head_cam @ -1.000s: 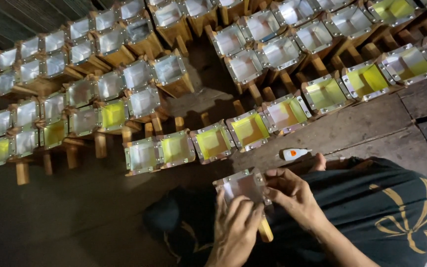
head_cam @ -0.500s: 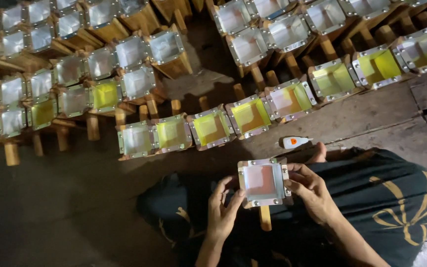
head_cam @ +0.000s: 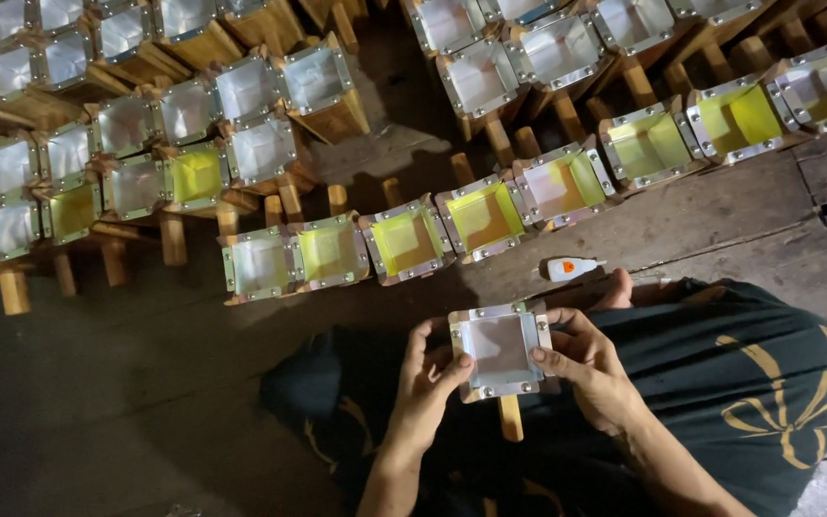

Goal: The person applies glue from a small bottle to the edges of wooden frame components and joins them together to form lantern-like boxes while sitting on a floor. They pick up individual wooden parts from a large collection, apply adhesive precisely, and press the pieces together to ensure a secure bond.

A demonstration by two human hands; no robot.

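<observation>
Squarely over the lap, a small square lantern box (head_cam: 501, 349) with a metal-edged frame and wooden handle is being gripped at its sides by the left hand (head_cam: 430, 375) and the right hand (head_cam: 590, 367). Just beyond, a small white glue bottle (head_cam: 569, 268) with an orange label is lying on the dark wooden floor (head_cam: 720, 215), and rows of similar boxes (head_cam: 404, 239), some yellow-lined, are standing farther out.

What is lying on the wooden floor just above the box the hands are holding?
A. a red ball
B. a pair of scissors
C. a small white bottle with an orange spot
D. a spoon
C: a small white bottle lies on its side on the floor, just beyond the box held between the left hand and right hand.
</observation>
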